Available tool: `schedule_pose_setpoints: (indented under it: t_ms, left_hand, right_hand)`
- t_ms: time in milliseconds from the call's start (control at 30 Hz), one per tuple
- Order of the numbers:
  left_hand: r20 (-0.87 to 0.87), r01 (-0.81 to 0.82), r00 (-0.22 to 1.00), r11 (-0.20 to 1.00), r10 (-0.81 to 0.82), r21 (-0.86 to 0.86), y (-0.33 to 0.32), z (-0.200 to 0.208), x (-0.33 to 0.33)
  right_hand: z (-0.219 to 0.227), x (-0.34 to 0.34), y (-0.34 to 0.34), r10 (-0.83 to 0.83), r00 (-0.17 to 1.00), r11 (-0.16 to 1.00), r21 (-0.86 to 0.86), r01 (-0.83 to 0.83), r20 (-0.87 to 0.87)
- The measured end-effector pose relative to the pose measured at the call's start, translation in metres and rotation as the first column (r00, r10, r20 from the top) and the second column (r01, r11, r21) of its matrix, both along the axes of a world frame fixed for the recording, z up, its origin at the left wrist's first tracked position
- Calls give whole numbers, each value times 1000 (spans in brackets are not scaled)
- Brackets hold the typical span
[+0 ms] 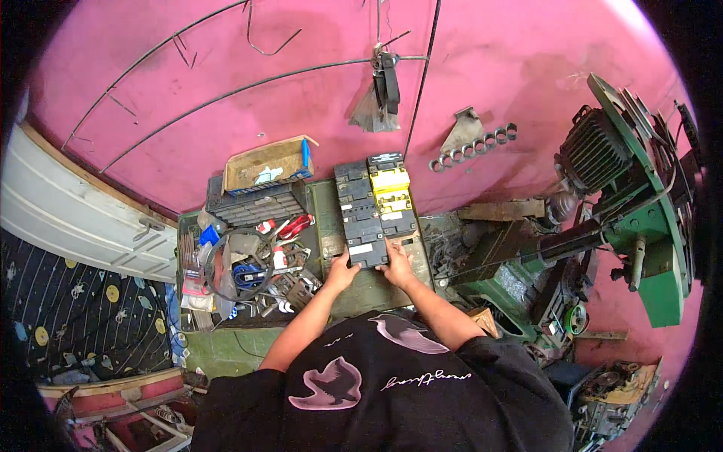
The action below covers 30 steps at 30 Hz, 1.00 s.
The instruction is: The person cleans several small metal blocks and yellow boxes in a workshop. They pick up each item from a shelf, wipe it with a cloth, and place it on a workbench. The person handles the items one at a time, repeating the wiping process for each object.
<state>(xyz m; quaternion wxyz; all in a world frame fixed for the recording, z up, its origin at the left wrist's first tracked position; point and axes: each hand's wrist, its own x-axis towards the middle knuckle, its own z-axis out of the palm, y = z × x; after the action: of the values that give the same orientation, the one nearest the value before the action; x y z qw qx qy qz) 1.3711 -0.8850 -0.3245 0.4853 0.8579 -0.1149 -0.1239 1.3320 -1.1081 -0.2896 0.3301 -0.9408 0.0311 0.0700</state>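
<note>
At the near end of the left column of box-shaped batteries lies a black battery [367, 254] with a pale label. My left hand [343, 273] grips its left side and my right hand [398, 267] grips its right side, fingers mostly hidden behind it. Beyond it in the same column are several more black batteries [354, 194]. The column to the right holds a yellow battery [388, 179], a second yellow battery [394, 202], and a black battery [398, 222] close to my right fingers. All of them rest on a worn green bench [331, 298].
Left of the batteries, a heap of tools and parts [256, 264] covers the bench, with a grey drawer cabinet [256, 203] behind it carrying an open box [267, 164]. A green machine [512, 267] stands to the right. A pink wall [316, 45] rises behind.
</note>
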Motion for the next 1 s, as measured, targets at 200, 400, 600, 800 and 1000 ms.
schedule_pose_setpoints:
  t_ms: [200,400,600,800,1000]
  left_hand:
    - [46,24,999,999,-22,-46,0,8,-3]
    - [2,62,998,997,-62,35,3,19,1]
    - [-28,20,999,989,-16,148,-2,11,-5]
    - [-108,-8,994,975,33,223,-3,21,-3]
    - [-186,64,982,984,-32,166,-3,38,6]
  right_hand:
    - [-6,-3,2,-16,999,1000,-21,16,33]
    - [2,-2,-4,20,1000,998,-64,-19,12]
    - [3,2,-9,42,999,997,-64,-41,11]
    - [1,3,-10,31,998,999,-9,-31,-48]
    - [2,4,-11,50,994,996,73,-43,-100]
